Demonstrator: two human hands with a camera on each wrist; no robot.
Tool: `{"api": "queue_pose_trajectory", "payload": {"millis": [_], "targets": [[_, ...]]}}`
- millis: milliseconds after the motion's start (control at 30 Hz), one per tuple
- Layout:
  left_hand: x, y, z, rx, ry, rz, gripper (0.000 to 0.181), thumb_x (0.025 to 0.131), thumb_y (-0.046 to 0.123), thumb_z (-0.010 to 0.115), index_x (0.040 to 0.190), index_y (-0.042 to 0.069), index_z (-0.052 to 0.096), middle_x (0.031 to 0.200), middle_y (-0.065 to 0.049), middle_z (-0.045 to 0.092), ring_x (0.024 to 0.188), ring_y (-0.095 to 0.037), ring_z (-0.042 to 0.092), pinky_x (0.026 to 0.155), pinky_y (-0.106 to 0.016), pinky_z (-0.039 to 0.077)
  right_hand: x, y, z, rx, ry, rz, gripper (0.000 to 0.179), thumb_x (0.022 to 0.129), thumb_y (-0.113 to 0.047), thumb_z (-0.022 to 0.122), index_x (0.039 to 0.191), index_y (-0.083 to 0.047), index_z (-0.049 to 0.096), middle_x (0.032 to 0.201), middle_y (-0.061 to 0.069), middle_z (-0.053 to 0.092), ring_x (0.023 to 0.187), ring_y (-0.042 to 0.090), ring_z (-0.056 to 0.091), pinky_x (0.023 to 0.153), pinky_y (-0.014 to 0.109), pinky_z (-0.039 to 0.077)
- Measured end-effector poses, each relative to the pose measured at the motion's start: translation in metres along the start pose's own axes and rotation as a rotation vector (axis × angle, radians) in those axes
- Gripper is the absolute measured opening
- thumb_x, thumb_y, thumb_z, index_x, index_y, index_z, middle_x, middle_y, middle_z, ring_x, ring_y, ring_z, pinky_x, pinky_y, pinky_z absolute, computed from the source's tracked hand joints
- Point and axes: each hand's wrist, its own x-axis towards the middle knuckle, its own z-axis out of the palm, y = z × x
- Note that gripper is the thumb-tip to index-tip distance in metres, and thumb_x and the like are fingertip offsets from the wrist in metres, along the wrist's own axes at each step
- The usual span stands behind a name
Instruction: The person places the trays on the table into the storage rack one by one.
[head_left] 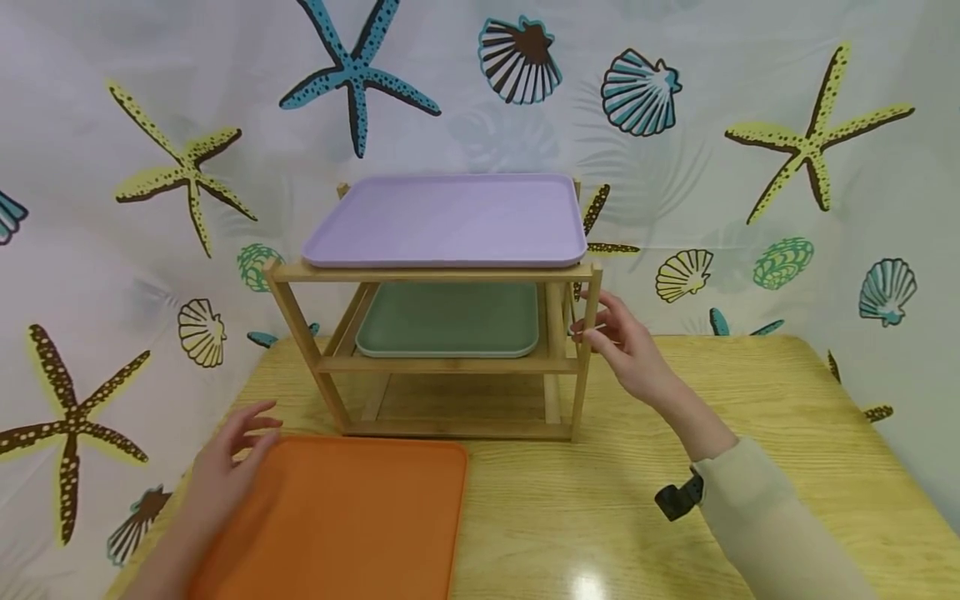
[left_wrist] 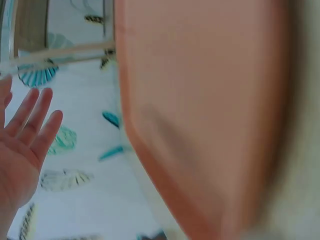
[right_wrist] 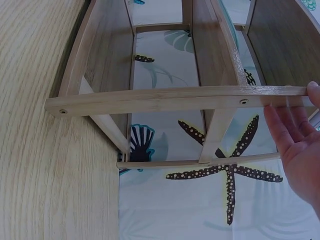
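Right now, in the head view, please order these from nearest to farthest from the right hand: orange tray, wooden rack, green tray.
1. Wooden rack: its right side touches the right hand.
2. Green tray: inside the rack, leftward.
3. Orange tray: on the table, front left.

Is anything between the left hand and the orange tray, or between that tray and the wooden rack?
Nothing visible stands between the left hand and the orange tray, nor between the tray's far edge and the wooden rack. The right hand holds the rack's right front post, off to one side.
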Motion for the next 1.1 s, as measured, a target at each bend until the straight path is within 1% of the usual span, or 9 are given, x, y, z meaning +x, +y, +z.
{"api": "queue_pose_trajectory", "payload": {"millis": [167,267,333,400,500,600,733,933,1100], "targets": [[-0.029,-0.022,-0.028,0.185,-0.075,-0.119,0.042,0.094,0.015,0.067,0.132,0.003,0.053,0.109,-0.021,0.065,0.084,0.014,0.052,0.065,-0.011,0.047,-0.001,-0.001,-0.001,0.008,0.004,0.014,0.046,0.100,0.003,0.047,0.144,-0.001,0.036,0.104,0.026,0.061,0.096,0.039,0.062,0.082,0.033,0.050],[-0.041,-0.037,-0.043,0.256,-0.144,-0.201,0.047,0.094,0.022,0.067,0.133,0.002,0.052,0.112,-0.023,0.063,0.088,-0.006,0.062,0.064,-0.019,0.051,-0.002,-0.001,-0.002,0.017,0.005,0.023,0.046,0.100,0.003,0.047,0.145,-0.001,0.035,0.105,0.027,0.060,0.097,0.041,0.061,0.082,0.034,0.051],[-0.046,-0.046,-0.052,0.271,-0.206,-0.257,0.052,0.095,0.028,0.066,0.135,0.000,0.048,0.115,-0.025,0.061,0.093,-0.025,0.064,0.067,-0.031,0.055,-0.002,-0.001,-0.002,0.019,0.007,0.029,0.047,0.100,0.003,0.047,0.145,-0.001,0.035,0.105,0.026,0.061,0.097,0.042,0.061,0.082,0.034,0.051],[-0.049,-0.056,-0.059,0.280,-0.272,-0.318,0.061,0.095,0.035,0.065,0.137,-0.003,0.044,0.117,-0.029,0.058,0.097,-0.041,0.061,0.072,-0.041,0.055,-0.002,-0.001,-0.002,0.021,0.007,0.033,0.047,0.100,0.003,0.047,0.145,-0.001,0.036,0.105,0.026,0.061,0.098,0.043,0.061,0.082,0.033,0.050],[-0.050,-0.070,-0.066,0.260,-0.396,-0.424,0.074,0.093,0.043,0.063,0.142,-0.006,0.037,0.121,-0.033,0.055,0.103,-0.045,0.058,0.077,-0.050,0.052,-0.002,0.000,-0.002,0.023,0.009,0.031,0.046,0.100,0.003,0.048,0.145,-0.001,0.036,0.105,0.025,0.061,0.097,0.042,0.061,0.081,0.032,0.050],[-0.052,-0.081,-0.068,0.243,-0.479,-0.498,0.081,0.091,0.047,0.065,0.142,-0.008,0.035,0.115,-0.028,0.058,0.101,-0.041,0.059,0.078,-0.048,0.052,-0.002,0.001,0.000,0.033,0.011,0.026,0.046,0.100,0.004,0.048,0.144,0.000,0.036,0.103,0.026,0.061,0.095,0.043,0.061,0.079,0.029,0.050],[-0.057,-0.085,-0.064,0.209,-0.490,-0.523,0.080,0.088,0.043,0.070,0.139,-0.010,0.039,0.106,-0.017,0.064,0.092,-0.030,0.064,0.074,-0.041,0.054,-0.002,0.001,0.002,0.039,0.010,0.032,0.046,0.100,0.003,0.048,0.144,0.000,0.037,0.103,0.028,0.060,0.096,0.043,0.061,0.079,0.029,0.050],[-0.054,-0.075,-0.054,0.133,-0.516,-0.521,0.073,0.089,0.035,0.071,0.139,-0.010,0.040,0.101,-0.013,0.065,0.083,-0.024,0.065,0.071,-0.039,0.054,-0.004,0.002,0.003,0.035,0.013,0.046,0.046,0.101,0.002,0.047,0.145,-0.001,0.037,0.106,0.029,0.059,0.097,0.042,0.061,0.080,0.032,0.051],[-0.052,-0.074,-0.047,0.136,-0.530,-0.516,0.071,0.087,0.032,0.074,0.137,-0.008,0.043,0.099,-0.010,0.063,0.076,-0.021,0.061,0.067,-0.034,0.053,-0.002,0.002,0.003,0.039,0.024,0.030,0.046,0.100,0.002,0.047,0.145,-0.001,0.037,0.103,0.027,0.060,0.096,0.041,0.061,0.079,0.031,0.051]]}}
